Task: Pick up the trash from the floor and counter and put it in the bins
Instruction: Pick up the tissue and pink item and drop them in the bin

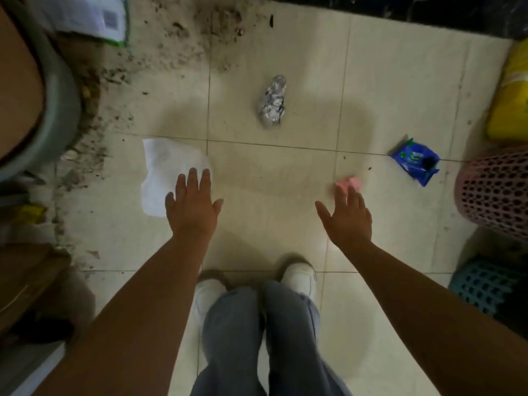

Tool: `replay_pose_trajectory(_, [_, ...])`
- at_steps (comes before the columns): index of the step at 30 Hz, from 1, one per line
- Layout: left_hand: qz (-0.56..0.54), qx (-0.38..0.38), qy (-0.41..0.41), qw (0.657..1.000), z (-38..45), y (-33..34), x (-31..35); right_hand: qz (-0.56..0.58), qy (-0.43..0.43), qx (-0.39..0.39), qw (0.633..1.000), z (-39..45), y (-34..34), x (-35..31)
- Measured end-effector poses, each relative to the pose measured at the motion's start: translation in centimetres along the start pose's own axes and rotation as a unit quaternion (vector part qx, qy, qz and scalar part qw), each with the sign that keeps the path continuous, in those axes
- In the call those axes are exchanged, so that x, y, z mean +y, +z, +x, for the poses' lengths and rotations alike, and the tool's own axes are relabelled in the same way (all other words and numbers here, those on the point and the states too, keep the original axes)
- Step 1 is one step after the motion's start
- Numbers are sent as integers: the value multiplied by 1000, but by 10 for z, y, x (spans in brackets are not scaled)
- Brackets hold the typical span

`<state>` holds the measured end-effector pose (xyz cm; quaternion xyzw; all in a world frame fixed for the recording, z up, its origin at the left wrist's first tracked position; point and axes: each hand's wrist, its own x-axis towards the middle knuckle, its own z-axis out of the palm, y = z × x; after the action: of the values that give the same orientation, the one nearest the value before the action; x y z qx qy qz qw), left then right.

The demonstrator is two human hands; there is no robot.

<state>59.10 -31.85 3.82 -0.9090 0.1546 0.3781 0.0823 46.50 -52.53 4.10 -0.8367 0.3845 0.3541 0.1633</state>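
Several pieces of trash lie on the tiled floor. A white sheet of paper (163, 170) lies flat at the left, and my left hand (192, 204) hovers open over its right edge. A small crumpled pink paper (349, 182) sits just beyond the fingertips of my right hand (347, 217), which is open and empty. Farther away, a crumpled silver foil wrapper (273, 102) rests near the middle. A blue snack wrapper (415, 161) lies at the right.
A pink mesh bin (495, 190) stands at the right edge, with a blue mesh bin (483, 284) nearer me and a yellow bag (511, 101) behind. Dirt and debris spread across the floor at upper left beside a grey tub (57, 115). My feet stand at the bottom centre.
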Motion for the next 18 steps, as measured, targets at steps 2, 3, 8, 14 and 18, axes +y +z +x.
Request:
replay_pose_trajectory(2, [-6, 10, -13, 1000, 29, 18, 6, 1, 4, 5, 1000, 25, 18, 8])
replay_pose_trajectory(3, [-4, 24, -16, 1000, 42, 23, 9, 6, 8, 10, 1000, 36, 25, 11])
replay_pose_trajectory(8, [-5, 61, -12, 998, 82, 31, 11, 72, 64, 73, 993, 80, 38, 21])
replay_pose_trajectory(14, [-31, 76, 16, 997, 78, 27, 11, 110, 73, 92, 987, 76, 33, 16])
replay_pose_trajectory(18, [-60, 67, 45, 995, 25, -5, 34, 140, 19, 70, 987, 24, 8, 0])
